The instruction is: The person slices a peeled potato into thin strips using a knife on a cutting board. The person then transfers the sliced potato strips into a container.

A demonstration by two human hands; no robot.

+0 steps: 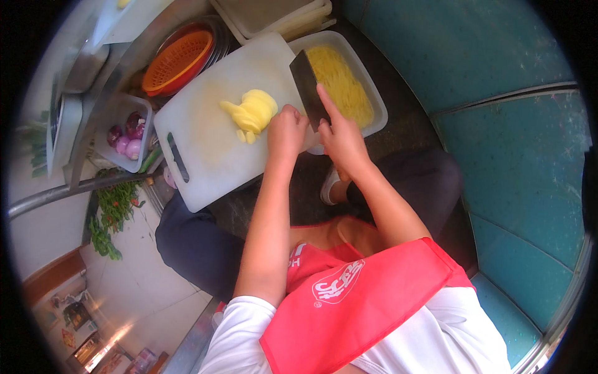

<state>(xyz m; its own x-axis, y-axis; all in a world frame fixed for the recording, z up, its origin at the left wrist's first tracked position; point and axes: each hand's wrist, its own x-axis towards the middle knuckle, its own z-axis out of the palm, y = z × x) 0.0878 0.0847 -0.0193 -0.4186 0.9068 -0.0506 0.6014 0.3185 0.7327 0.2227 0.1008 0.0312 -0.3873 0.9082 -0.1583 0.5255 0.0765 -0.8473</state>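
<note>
My right hand [341, 138] grips a cleaver [306, 84], its index finger laid along the blade. The dark, broad blade lies over the right edge of a white plastic cutting board [210, 107], beside a clear plastic container [381, 112] that holds fine yellow shreds [341, 84]. Just left of the blade, my left hand [287, 126] is curled at the board's right side; whether it holds anything is hidden. Overlapping pale yellow slices [254, 110], seemingly potato, lie on the board to the left of that hand.
Beyond the board stand an orange colander [180, 61] and stacked pale trays [275, 14]. At left, a plastic container [145, 135] holds purple onions [131, 135]. Green and red peppers [114, 205] lie lower down. Teal panels [509, 140] rise on the right.
</note>
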